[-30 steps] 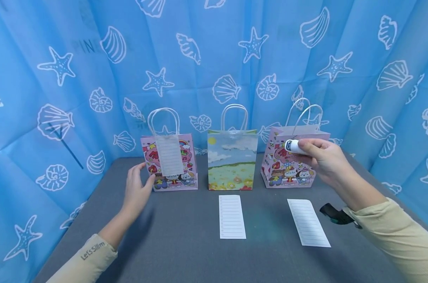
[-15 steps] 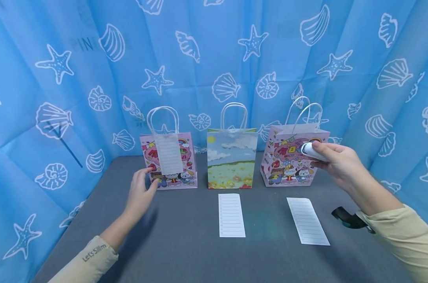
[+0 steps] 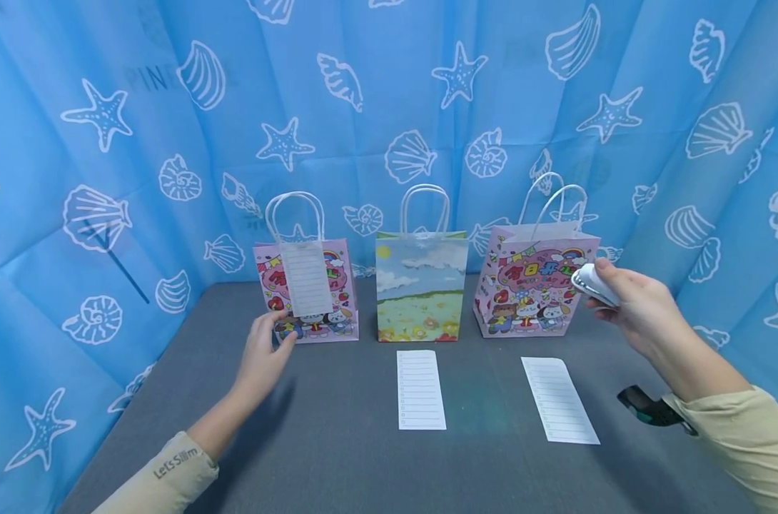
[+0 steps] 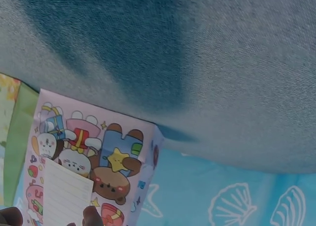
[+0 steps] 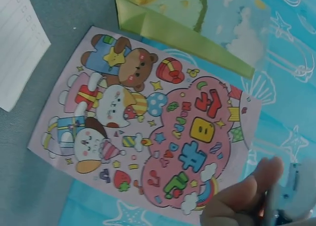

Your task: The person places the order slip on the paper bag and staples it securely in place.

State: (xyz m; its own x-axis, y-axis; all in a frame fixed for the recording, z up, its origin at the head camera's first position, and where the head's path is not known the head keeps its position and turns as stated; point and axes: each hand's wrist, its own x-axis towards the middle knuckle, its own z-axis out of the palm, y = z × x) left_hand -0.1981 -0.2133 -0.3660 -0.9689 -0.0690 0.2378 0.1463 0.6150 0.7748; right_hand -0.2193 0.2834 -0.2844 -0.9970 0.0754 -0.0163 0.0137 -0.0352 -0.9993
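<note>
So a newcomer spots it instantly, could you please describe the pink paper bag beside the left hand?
On the grey table stand three patterned paper bags. At their left end, the pink cartoon-printed paper bag alone has a white lined paper strip over its front.

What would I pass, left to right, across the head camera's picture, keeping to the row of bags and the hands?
Left hand, pink cartoon bag with a lined paper over its front, meadow-print bag, second pink bag, right hand holding a small white object.
</note>
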